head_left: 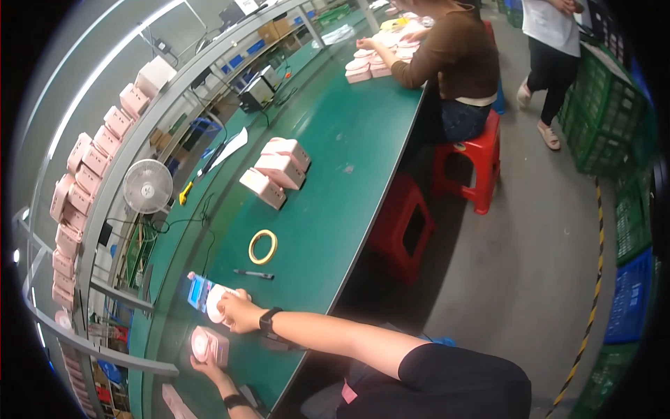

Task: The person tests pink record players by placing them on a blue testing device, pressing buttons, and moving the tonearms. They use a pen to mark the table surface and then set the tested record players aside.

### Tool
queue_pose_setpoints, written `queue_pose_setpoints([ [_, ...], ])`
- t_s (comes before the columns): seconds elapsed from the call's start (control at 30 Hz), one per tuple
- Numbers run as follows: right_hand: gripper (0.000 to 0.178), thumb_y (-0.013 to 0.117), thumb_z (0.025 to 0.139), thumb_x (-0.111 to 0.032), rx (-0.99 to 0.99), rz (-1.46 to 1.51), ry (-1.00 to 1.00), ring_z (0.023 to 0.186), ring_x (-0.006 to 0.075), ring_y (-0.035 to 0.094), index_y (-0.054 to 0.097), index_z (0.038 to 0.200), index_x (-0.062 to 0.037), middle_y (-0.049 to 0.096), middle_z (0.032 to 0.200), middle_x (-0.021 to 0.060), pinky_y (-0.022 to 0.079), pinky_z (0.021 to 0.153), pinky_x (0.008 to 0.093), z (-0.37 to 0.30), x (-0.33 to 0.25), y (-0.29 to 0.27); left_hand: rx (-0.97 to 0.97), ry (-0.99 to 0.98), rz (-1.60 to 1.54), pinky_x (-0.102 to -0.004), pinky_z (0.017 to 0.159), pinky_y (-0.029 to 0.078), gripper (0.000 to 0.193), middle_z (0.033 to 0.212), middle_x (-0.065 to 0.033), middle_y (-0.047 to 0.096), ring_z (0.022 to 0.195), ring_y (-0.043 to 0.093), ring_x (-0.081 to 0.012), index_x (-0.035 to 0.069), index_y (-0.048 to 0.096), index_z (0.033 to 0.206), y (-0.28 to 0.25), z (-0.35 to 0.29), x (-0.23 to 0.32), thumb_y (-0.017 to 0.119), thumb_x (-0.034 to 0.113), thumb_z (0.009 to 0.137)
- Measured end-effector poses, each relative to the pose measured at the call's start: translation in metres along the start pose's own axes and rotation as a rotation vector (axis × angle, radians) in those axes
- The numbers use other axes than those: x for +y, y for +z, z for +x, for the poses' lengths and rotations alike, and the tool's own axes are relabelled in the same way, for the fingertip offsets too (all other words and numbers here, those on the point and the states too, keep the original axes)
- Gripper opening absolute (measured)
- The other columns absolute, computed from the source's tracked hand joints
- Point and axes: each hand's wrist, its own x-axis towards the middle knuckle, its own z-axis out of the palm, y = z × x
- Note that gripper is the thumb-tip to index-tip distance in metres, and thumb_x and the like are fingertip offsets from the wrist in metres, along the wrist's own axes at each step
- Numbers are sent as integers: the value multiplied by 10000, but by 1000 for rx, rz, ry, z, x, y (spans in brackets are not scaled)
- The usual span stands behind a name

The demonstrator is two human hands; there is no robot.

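My left hand (207, 365) is closed around the lower end of a pink box-shaped device (218, 343) with a round, paler face, near the front of the green table (335, 209). Just beyond it, my right hand (241, 312) has its fingers wrapped around a white rounded piece (215, 304). That piece lies against a blue device with a small lit screen (196, 288); I cannot tell whether the two are joined. The fingers partly hide the white piece. Both wrists wear dark bands.
Beyond my hands lie a pen (254, 274), a yellow tape roll (252, 250) and several pink boxes (280, 170). A fan (147, 186) stands left, below a shelf of pink boxes (88, 179). A seated co-worker (453, 56) handles pink pieces at the far end; red stools (469, 164) stand right.
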Motion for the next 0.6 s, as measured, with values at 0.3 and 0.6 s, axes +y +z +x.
queue_pose_setpoints([
  [0.3,211,742,579,-82,151,160,196,1009,204,539,627,757,-81,637,888,22,331,863,412,10,-5,-14,-136,-96,-179,-360,1016,358,689,1377,-207,376,1209,443,-278,135,162,1433,-11,-20,31,465,25,824],
  [0.6,107,682,734,-71,564,470,287,816,145,626,674,828,-19,667,857,66,519,742,297,37,41,-46,-182,-39,-206,-362,1022,347,648,1341,-178,407,1201,445,-257,112,204,1400,-7,-21,31,482,-4,826],
])
